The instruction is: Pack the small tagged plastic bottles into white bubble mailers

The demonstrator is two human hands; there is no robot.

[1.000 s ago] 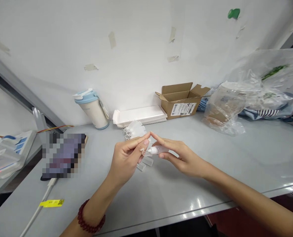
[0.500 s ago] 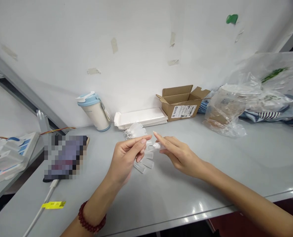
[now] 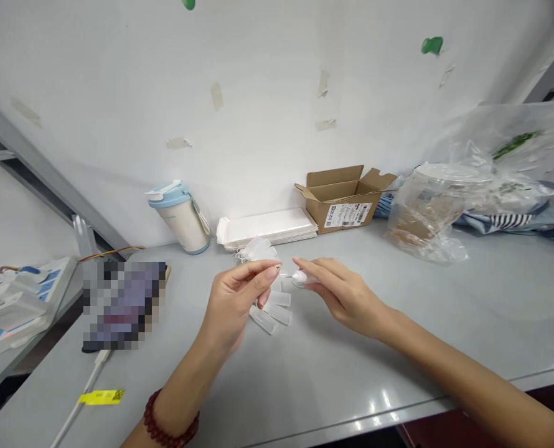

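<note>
My right hand (image 3: 340,289) is closed around a white cone-tipped tool (image 3: 299,277) with a thin needle pointing left; most of its body is hidden by the palm. A short gap away, my left hand (image 3: 244,292) pinches thumb and forefinger together. A tiny whitish bit shows at those fingertips, too small to name. Under and behind both hands, several translucent plastic tags (image 3: 264,320) lie fanned out on the table, and some thin white loops (image 3: 242,255) show at the far end of the fan.
Behind the tags lies a stack of flat white boxes (image 3: 267,227), beside an open cardboard box (image 3: 347,202). A blue-lidded tumbler (image 3: 181,218) and a blurred phone (image 3: 125,308) on a cable are to the left. Plastic-bagged items (image 3: 438,211) are on the right of the grey table (image 3: 398,386).
The gap between my hands has grown slightly, and more of the needle shows. The whole view has shifted down a little. Both hands keep their grip.
</note>
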